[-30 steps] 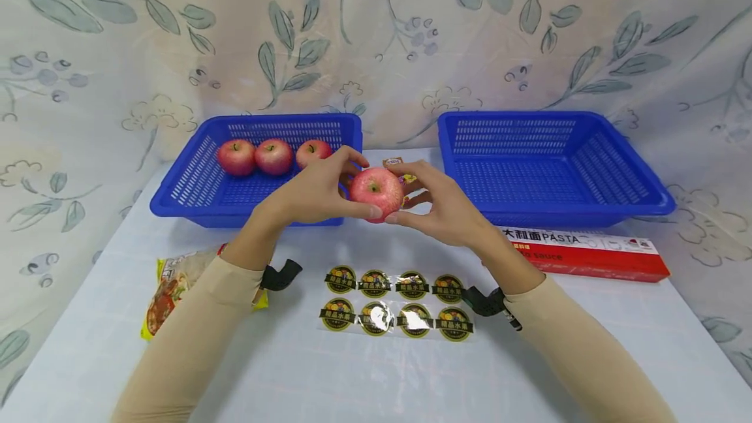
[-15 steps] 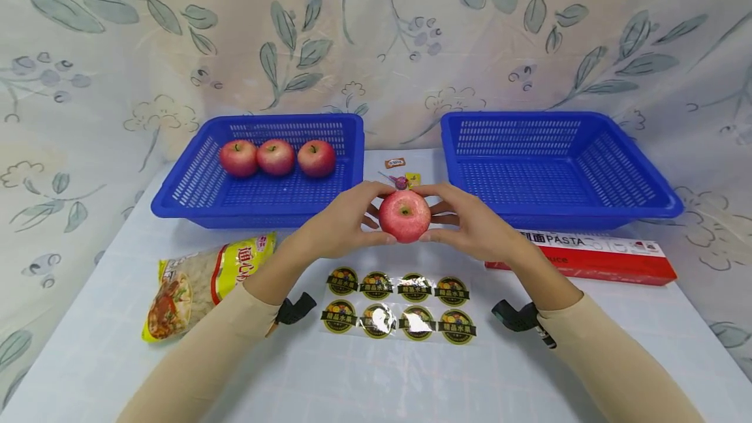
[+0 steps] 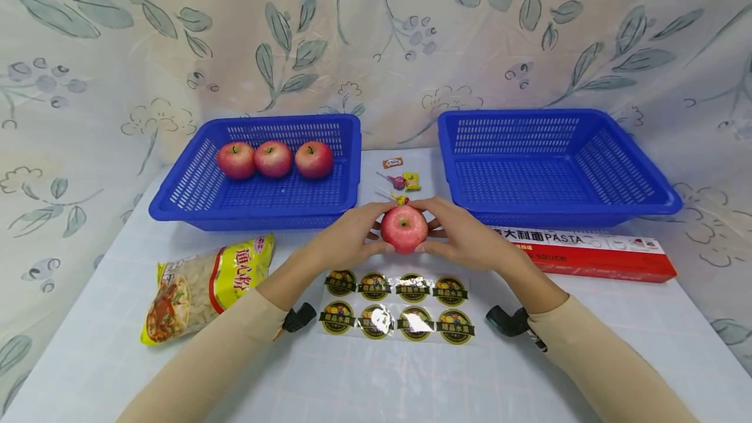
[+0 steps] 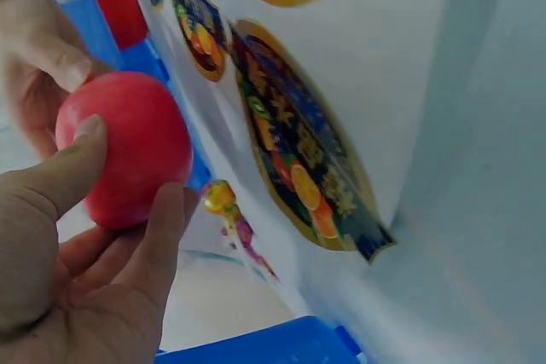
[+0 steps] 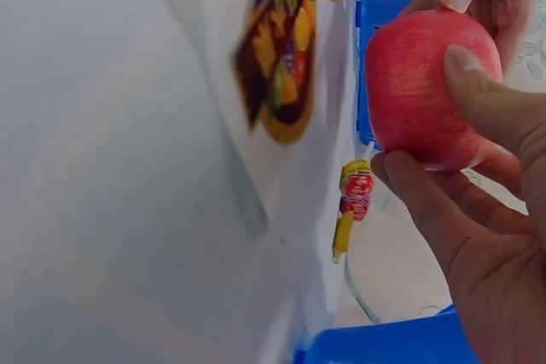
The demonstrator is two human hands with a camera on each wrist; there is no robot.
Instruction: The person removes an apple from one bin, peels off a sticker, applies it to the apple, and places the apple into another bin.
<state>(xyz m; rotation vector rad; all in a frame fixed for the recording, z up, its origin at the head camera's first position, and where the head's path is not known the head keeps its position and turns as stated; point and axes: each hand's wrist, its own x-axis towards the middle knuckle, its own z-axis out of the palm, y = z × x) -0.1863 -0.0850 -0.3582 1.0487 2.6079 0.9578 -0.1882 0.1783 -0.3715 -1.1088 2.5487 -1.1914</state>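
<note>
Apple (image 3: 404, 228) is held between both hands just above the counter (image 3: 376, 377), left hand (image 3: 346, 240) and right hand (image 3: 464, 235) each with fingers curled around it. Counter is pale blue, backed by a leaf-print curtain (image 3: 376, 31). Directly before the hands lies a sheet of eight round stickers (image 3: 396, 305). Left basket (image 3: 194, 204) holds three apples (image 3: 274, 159); right basket (image 3: 646, 194) stands apart. Sweets (image 3: 398, 181) lie between the baskets. A yellow packet (image 3: 205, 286) lies left. A red box (image 3: 593, 256) at right reads "PASTA".
</note>
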